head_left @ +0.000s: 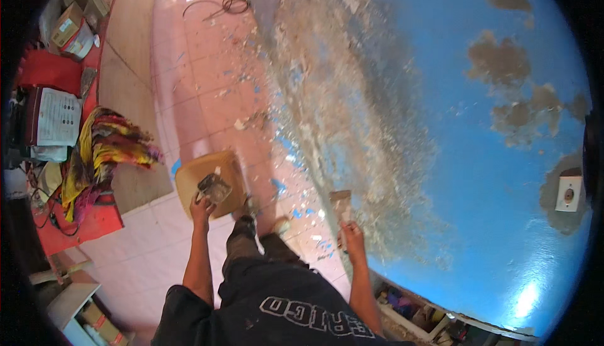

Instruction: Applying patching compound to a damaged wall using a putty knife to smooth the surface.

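My left hand is closed on the near edge of a small dark container, whose contents I cannot make out. That container is over the seat of a tan plastic stool; whether it rests there I cannot tell. In my right hand is a wide flat paintbrush, its brown tip pointing away from me. The brush is at the foot of the blue wall, by a broad patch where the paint is gone and rough grey-brown plaster shows.
Paint flakes and debris litter the pink tiled floor along the wall. A cable lies coiled farther off. To the left, a red-topped table holds boxes and a colourful cloth. A wall socket sits at the right.
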The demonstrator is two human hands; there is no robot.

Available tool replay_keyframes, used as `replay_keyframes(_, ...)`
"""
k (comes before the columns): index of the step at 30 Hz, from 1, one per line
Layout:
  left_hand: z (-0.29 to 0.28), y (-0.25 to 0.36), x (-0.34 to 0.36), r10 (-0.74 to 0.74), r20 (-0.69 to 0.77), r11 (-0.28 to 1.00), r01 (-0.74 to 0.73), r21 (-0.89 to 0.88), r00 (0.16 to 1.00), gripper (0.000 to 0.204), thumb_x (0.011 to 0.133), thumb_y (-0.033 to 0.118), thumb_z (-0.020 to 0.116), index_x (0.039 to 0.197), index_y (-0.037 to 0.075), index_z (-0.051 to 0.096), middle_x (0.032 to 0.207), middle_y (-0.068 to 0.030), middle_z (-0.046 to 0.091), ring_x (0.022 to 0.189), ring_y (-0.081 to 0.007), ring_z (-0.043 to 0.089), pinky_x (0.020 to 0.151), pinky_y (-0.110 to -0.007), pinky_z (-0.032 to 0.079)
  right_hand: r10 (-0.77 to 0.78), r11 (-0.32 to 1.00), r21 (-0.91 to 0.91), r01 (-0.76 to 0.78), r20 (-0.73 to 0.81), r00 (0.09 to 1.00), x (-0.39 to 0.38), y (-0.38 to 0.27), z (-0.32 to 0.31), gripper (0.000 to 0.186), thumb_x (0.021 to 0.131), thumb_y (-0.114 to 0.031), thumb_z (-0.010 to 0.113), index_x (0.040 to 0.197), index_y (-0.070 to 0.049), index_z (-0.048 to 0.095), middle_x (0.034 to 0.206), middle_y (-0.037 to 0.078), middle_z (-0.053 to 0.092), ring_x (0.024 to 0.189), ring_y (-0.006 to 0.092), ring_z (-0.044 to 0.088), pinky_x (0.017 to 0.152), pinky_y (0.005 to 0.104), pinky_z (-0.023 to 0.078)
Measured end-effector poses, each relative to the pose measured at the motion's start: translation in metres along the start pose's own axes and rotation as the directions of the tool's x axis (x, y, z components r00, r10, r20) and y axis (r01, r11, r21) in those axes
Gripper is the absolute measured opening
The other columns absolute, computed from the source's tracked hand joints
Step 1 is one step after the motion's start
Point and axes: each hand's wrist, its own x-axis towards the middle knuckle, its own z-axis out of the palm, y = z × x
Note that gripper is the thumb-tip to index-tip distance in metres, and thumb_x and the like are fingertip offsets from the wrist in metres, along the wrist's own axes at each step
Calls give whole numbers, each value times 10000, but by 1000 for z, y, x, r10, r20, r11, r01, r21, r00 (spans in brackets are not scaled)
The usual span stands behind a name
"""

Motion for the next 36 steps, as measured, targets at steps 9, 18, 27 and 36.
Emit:
replay_keyframes(9, 93, 6, -24, 362, 567, 683, -625, 378, 739, 648, 951, 109, 647, 1553, 132, 407, 1271, -103, 578, 932, -233, 650, 791, -396, 642, -836, 380, -483, 789, 186, 516, 4, -58, 78, 435, 1009, -282, 638, 1403, -102, 602, 953, 117, 683, 883, 246, 687, 751, 380, 549)
replay_keyframes(18, 183, 107, -118, 87, 590, 996, -61, -64, 803, 655, 970, 186, 646, 1525, -47, 387, 1279, -185, 636, 1011, -296, 719, 819, -406, 644, -741, 158, -730, 665, 358, 569, -45, -82, 86, 464, 984, -207, 636, 1425, -348, 604, 893, 75, 570, 861, 287, 612, 706, 450, 542)
replay_keyframes(27, 165, 72, -147, -45, 664, 993, -38, 110, 746, 522, 997, 144, 610, 1478, -17, 486, 1149, -142, 710, 896, -233, 742, 744, -375, 655, -731, 235, -732, 640, 301, 613, -104, -4, 56, 536, 924, -126, 685, 1423, -305, 603, 904, 73, 571, 887, 286, 627, 671, 432, 565)
replay_keyframes(36, 163, 63, -192, 19, 770, 982, -156, 105, 638, 619, 973, 182, 647, 1531, 12, 438, 1112, -95, 724, 896, -189, 734, 768, -346, 652, -877, 466, -355, 811, -60, 477, -158, 122, 4, 342, 1037, -186, 609, 1372, -125, 652, 844, 92, 672, 723, 207, 661, 645, 348, 553)
